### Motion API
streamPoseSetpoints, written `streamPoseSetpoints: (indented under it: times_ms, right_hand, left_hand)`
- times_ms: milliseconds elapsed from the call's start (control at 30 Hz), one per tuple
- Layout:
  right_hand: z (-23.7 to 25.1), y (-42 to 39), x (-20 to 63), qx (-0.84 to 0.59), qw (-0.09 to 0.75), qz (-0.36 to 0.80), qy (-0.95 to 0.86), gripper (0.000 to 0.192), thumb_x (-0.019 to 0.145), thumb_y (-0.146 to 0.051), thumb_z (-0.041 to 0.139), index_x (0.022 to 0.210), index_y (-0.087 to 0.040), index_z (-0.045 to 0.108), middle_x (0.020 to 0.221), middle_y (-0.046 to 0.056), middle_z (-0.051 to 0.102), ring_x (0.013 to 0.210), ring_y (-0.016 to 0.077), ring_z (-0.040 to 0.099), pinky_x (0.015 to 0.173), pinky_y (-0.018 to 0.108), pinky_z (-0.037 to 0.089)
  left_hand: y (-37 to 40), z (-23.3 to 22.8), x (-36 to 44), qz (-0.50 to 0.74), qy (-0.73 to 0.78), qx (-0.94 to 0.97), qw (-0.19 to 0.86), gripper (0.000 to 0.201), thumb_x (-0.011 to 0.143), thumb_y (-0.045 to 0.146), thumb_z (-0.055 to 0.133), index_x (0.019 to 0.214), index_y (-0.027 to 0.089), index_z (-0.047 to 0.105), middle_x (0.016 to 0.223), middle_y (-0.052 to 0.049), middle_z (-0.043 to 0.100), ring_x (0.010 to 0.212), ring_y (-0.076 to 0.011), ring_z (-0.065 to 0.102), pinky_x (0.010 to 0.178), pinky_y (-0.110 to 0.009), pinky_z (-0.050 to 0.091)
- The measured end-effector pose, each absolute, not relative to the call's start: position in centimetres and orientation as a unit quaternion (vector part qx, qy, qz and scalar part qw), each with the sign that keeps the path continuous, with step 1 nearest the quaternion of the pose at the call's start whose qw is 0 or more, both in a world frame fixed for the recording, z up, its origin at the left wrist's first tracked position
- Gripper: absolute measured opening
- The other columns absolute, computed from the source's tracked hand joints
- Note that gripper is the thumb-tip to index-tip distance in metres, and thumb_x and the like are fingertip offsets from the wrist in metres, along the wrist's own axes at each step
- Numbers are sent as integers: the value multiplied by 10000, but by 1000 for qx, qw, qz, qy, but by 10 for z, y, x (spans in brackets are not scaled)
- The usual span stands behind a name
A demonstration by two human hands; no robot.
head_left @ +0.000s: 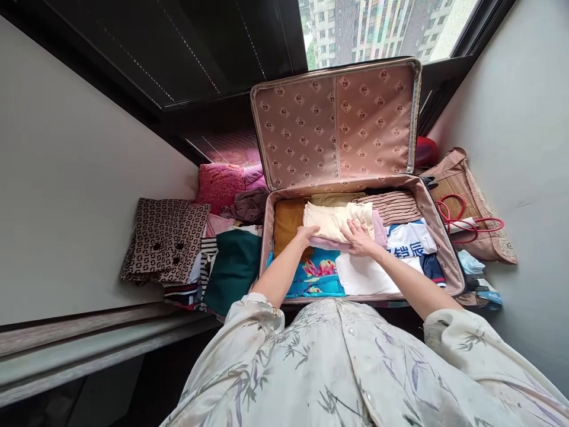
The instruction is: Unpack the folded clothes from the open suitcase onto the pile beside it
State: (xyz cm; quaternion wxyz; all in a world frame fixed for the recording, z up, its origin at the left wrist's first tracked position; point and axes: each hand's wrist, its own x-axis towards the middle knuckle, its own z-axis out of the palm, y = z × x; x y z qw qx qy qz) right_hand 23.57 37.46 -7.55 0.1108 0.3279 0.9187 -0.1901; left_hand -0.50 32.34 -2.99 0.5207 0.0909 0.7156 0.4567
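Observation:
A folded cream garment lies on a folded pale pink garment in the middle of the open suitcase. My left hand is closed around the cream garment's near left corner, its fingers partly hidden. Spread fingers of my right hand rest flat on its near right part. Around them in the case are a mustard-brown garment, a blue floral cloth, a white garment, a striped brown garment and a white shirt with blue lettering.
The suitcase lid stands raised against the window. At left are a patterned brown garment, a dark green garment and a pink cushion. A rolled mat and a red cord lie at right, beside the wall.

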Motion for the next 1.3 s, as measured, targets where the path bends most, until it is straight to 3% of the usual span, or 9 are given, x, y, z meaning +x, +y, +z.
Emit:
streamPoseSetpoints:
  times_ms: [200,333,467,600,800,933,1067,1167,1300]
  right_hand:
    - [-67,355,230,410,34,-196,890,1259,681,-564,813,1661,-136,147,1690,306,130,1573,465,100,1205,623,146]
    - [-53,330,212,490,-146,-154,845,1147,793,-507,709,1656,-88,80,1647,293,282,1531,446,248,1198,580,229]
    - [-27,319,178,506,-237,-192,807,1021,866,-418,578,1657,-100,17,1580,263,423,1347,419,500,1087,520,408]
    - [6,321,140,437,-274,-231,825,870,915,-417,516,1652,-165,130,1485,206,545,1260,379,567,1019,463,465]
    - [68,324,54,279,-215,-180,918,687,899,-345,548,1545,-175,387,1437,176,571,1261,363,522,994,438,418]
    - [111,302,-26,160,-210,-128,956,598,917,-295,530,1501,-197,447,1460,154,538,1220,331,515,1006,424,363]
    - [134,270,-107,53,-197,-78,976,650,935,-242,499,1571,-212,373,1504,155,483,1257,336,461,1060,455,297]
    - [135,249,-160,-6,-199,-58,978,700,952,-205,474,1625,-251,289,1557,149,440,1318,340,408,1119,502,225]
    - [104,231,-209,-24,-199,-47,979,664,962,-176,468,1603,-313,362,1643,126,361,1463,358,281,1152,563,172]
  left_hand:
    - [343,5,8,489,663,34,566,357,585,83,782,931,86,695,794,-106,740,761,-252,729,764,-383,611]
    - [340,55,2,540,598,79,587,369,545,124,830,897,71,734,872,-121,771,773,-239,730,751,-350,613]
    - [321,110,-17,590,555,144,569,430,504,143,888,905,71,753,947,-123,785,823,-271,745,741,-373,624]
    - [289,153,-55,637,543,138,529,474,544,148,889,993,88,749,1008,-112,786,958,-305,755,831,-415,639]
    - [201,192,-144,720,518,57,459,449,677,203,821,1098,81,721,1023,-107,777,986,-282,757,875,-421,644]
    - [118,192,-193,772,521,13,364,399,655,168,784,1047,130,718,957,-66,778,953,-268,761,834,-390,651]
    - [41,172,-230,813,510,-52,277,345,646,140,725,988,180,700,934,-26,779,947,-244,753,834,-384,647]
    - [2,145,-254,829,507,-70,225,327,677,174,712,1002,201,697,985,-27,782,1022,-233,736,861,-366,635]
    - [-19,83,-272,824,511,-99,222,251,728,214,715,978,198,698,995,-58,776,1091,-232,714,852,-324,620]
